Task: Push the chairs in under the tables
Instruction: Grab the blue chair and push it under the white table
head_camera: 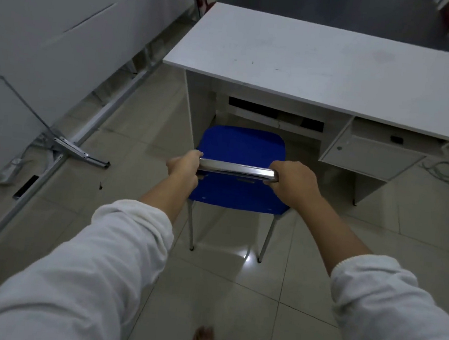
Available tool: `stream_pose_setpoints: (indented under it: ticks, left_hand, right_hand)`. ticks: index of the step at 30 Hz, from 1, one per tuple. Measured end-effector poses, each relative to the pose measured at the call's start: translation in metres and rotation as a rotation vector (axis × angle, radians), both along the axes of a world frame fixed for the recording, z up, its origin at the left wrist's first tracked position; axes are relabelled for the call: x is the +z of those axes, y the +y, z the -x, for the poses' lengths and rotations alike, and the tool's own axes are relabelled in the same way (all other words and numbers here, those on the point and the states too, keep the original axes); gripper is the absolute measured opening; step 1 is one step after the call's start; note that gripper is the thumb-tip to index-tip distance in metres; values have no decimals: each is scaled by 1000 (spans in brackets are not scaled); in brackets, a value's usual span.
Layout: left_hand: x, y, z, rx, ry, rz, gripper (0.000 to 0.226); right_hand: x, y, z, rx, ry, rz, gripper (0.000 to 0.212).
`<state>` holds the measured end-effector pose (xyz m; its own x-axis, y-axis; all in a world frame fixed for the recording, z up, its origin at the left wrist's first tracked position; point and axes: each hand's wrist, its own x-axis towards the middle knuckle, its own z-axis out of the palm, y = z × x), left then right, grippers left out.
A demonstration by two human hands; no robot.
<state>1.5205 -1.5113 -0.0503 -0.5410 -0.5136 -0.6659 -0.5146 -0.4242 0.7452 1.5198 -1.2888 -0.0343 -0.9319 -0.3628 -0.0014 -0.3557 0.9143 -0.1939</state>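
Both hands, the left hand (183,165) and right hand (294,181), gripped the shiny metal top rail (236,169) of the blue plastic chair (243,147), whose seat front sat just under the white rectangular tabletop (312,65).

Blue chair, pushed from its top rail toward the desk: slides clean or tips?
Probably slides: the blue chair stands on thin metal legs on glossy tile floor. Likely light: slim plastic, thin tubes. Some forward tip risk, since the left hand and right hand grip the chrome rail high up; legs might catch a grout line.
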Motion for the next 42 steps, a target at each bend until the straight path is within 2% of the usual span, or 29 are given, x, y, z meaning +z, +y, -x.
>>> stream_pose_setpoints:
  ticks: [3, 5, 8, 10, 13, 16, 18, 27, 42]
  left_hand:
    - [4, -14, 23, -123, 20, -8, 41]
    - [4, -24, 36, -158, 35, -1, 48]
    - [-7, -36, 50, -175, 2, 37, 55]
    - [-11, -37, 53, -134, -8, 72, 43]
    - [-8, -28, 51, -94, 5, 93, 17]
    - [-10, -25, 52, -17, 52, 116, 8]
    - [-10, -24, 54, 2, 69, 117, 8]
    - [-6, -12, 84, -6, 100, 125, 10]
    - [-2, -3, 208, -29, 140, 122, 11]
  right_hand:
    - [-6, -3, 1, -37, 58, 185, 20]
    - [-10, -2, 3, -115, 29, 272, 36]
    - [-19, 1, -3, -370, -101, 414, 67]
    - [-22, -4, -1, -515, -225, 630, 73]
    - [-22, -16, 13, -778, -326, 893, 65]
    - [-29, -24, 22, -841, -228, 930, 38]
    - [-33, -25, 25, -835, -163, 954, 30]
    - [-27, -10, 55, -753, -114, 992, 27]
    - [-18, 0, 169, -715, -83, 1049, 34]
